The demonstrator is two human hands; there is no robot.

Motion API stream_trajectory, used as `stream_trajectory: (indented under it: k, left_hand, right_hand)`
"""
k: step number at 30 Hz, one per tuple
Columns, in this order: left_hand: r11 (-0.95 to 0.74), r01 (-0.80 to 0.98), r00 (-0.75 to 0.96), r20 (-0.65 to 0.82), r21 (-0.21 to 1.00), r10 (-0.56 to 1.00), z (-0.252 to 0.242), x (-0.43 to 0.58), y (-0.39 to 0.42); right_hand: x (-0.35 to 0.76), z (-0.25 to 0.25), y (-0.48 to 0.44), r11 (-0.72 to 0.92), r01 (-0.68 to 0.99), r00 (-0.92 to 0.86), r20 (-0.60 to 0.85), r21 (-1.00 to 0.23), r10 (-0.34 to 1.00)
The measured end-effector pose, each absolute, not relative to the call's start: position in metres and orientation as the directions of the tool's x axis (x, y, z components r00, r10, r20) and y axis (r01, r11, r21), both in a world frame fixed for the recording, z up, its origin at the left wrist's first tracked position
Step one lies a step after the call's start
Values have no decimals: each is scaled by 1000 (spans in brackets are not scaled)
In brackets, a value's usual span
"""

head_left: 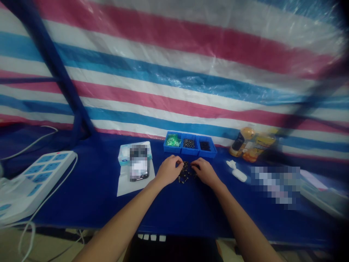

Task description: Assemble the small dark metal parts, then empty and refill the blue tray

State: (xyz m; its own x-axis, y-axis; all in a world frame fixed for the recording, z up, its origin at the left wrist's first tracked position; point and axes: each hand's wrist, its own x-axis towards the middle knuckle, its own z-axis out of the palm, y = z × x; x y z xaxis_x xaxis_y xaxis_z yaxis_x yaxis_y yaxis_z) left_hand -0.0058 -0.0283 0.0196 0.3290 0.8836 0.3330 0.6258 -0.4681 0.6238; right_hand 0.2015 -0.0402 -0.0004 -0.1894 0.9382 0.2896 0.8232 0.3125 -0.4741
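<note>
A loose string of small dark beads (185, 173) lies on the dark blue tabletop cloth (109, 203) in front of me. My left hand (168, 170) is curled at the string's left side, its fingertips pinched at the upper beads. My right hand (205, 172) comes in from the other side, with its fingers closed on the beads close to my left fingertips. Part of the string is hidden under my fingers, so the exact grip is hard to see.
Behind my hands stands a blue three-compartment tray (190, 143) holding green items and dark beads. A blurred phone (139, 163) rests on a tissue box at left, beyond which is a white power strip (46, 174). Bottles (252, 143) and a white tube (236, 170) stand at right.
</note>
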Motion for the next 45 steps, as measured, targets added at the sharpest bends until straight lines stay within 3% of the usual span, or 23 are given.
stream_trajectory:
  k: [5, 12, 16, 20, 28, 37, 45]
  left_hand:
    - [-473, 624, 338, 330, 622, 881, 21, -6, -29]
    - [-506, 587, 341, 374, 633, 863, 24, -5, -30]
    - [-542, 529, 365, 401, 654, 840, 26, -5, -33]
    - [-606, 464, 410, 450, 646, 794, 29, -3, -37]
    - [-667, 402, 433, 511, 628, 742, 33, -1, -38]
    - [-478, 251, 336, 387, 842, 859, 33, -1, -35]
    - [-405, 219, 339, 320, 888, 885, 31, -1, -33]
  right_hand:
    - [200, 1, -41, 334, 795, -190, 315, -506, 930]
    - [198, 7, -41, 348, 638, -103, 371, -687, 923]
    - [194, 13, -44, 235, 341, -68, 226, -910, 972]
    - [189, 20, -48, 159, 108, -60, 153, -981, 986]
    - [184, 19, -48, 159, 109, -76, 151, -981, 986]
    - [184, 22, -50, 225, 16, -137, 221, -974, 966]
    - [179, 25, -54, 255, 150, -105, 241, -955, 965]
